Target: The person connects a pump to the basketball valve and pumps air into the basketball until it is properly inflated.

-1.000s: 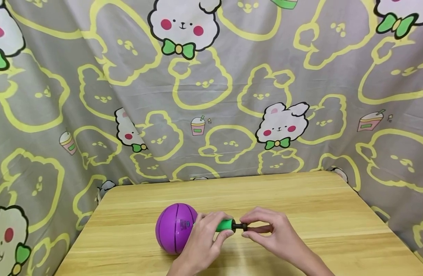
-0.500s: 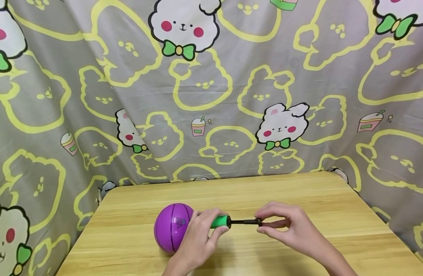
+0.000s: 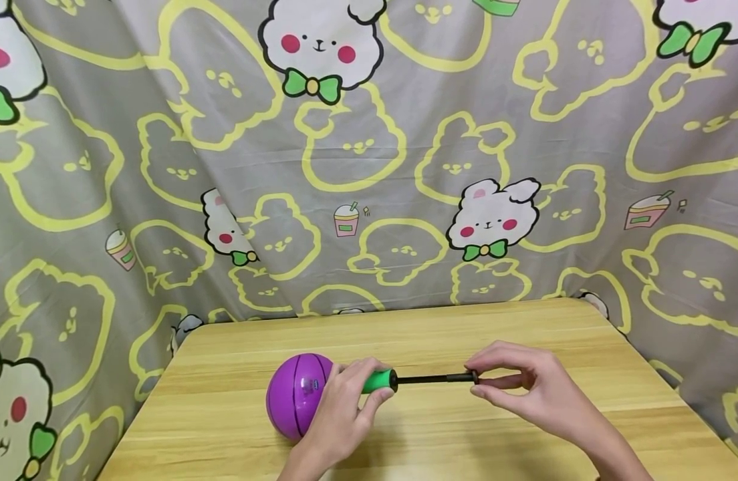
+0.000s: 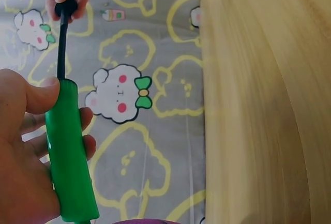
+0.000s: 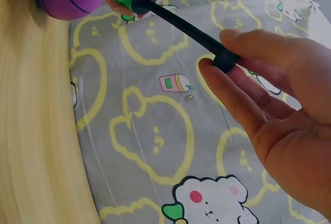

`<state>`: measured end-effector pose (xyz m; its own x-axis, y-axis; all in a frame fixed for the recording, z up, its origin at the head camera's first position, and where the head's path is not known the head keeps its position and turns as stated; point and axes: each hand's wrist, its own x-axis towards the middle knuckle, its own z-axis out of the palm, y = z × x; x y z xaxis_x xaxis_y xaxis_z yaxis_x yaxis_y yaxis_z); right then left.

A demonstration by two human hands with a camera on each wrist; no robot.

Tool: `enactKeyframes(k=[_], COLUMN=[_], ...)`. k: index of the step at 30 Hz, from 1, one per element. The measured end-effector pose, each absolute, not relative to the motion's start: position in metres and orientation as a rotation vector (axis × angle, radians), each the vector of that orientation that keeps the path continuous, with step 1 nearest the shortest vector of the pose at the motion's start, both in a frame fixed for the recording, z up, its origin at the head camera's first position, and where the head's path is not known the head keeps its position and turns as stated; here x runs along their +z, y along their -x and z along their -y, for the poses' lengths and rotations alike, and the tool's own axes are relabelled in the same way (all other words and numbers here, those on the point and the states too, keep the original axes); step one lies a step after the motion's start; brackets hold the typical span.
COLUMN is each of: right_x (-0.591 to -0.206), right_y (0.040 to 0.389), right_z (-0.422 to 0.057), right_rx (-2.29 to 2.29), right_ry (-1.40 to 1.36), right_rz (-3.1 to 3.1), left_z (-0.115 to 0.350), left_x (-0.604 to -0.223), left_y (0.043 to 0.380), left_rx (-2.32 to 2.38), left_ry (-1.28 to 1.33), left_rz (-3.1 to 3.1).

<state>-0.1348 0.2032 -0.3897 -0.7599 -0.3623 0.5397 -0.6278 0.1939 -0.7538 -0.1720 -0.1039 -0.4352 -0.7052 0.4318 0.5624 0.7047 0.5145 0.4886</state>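
A green hand pump [image 4: 70,151] with a black plunger rod lies across my left hand [image 3: 345,407], whose fingers and thumb wrap its barrel. With thumb and fingertips my right hand [image 3: 537,384] pinches the black knob [image 5: 224,61] at the rod's end. The rod [image 3: 429,379] stands drawn far out of the barrel, nearly level above the table. Left of the pump, a purple ball [image 3: 298,395] with black lines rests on the table, partly hidden by my left hand. Whether the pump's far end enters the ball is hidden in the head view.
The wood-grain table [image 3: 224,361] extends under both hands. Behind and beside it hangs a grey curtain [image 3: 393,200] printed with yellow outlines and white cartoon animals.
My right hand has moved away to the right, drawing the plunger rod out from nearly pushed in. The left hand, pump barrel and ball have shifted slightly left.
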Motion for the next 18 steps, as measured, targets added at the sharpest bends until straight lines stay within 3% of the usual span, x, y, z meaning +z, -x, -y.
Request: enactKeyframes(k=[18], right_x=[-0.418], right_y=[0.142], right_z=[-0.160], right_rx=[1.600], right_ry=[-0.907], right_rz=[2.138], left_z=[0.092], left_x=[-0.439], left_y=[0.164], left_rx=[-0.955], left_ry=[0.962], left_rz=[2.400])
